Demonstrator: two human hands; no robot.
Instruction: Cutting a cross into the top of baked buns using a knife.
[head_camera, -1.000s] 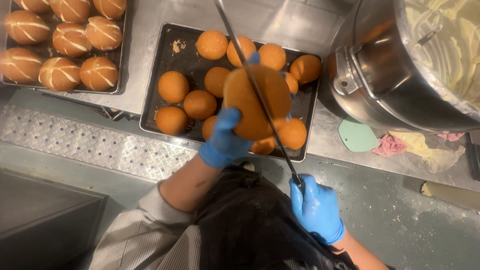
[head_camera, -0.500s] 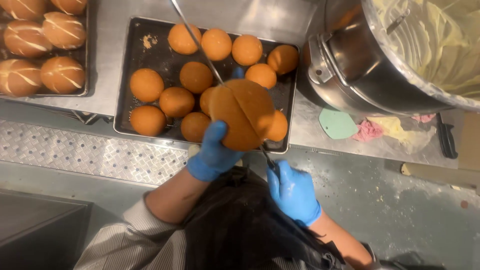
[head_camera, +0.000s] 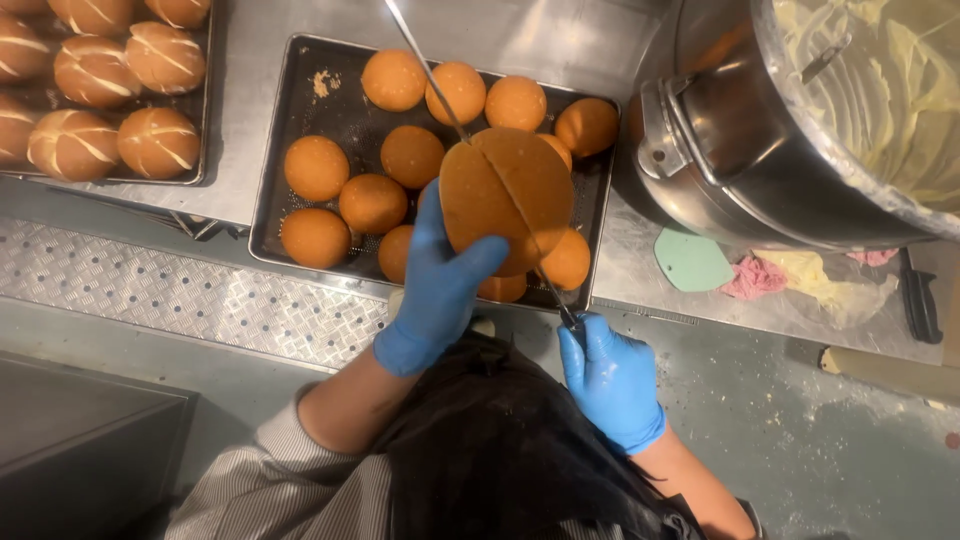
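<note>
Left hand (head_camera: 440, 290), blue-gloved, clamped on a round golden bun (head_camera: 505, 195) held up above the dark baking tray (head_camera: 300, 110). Right hand (head_camera: 610, 380) closed on the handle of a long knife (head_camera: 430, 75); blade sits in the bun's cut line. Steel mixing bowl (head_camera: 740, 150) beyond the right hand on the surface.

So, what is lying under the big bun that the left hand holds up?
Under the big bun lies a dark baking tray with small round buns. Two show partly at its lower edge; any directly beneath are covered. The left hand grips it, while a long knife cuts through.
</note>
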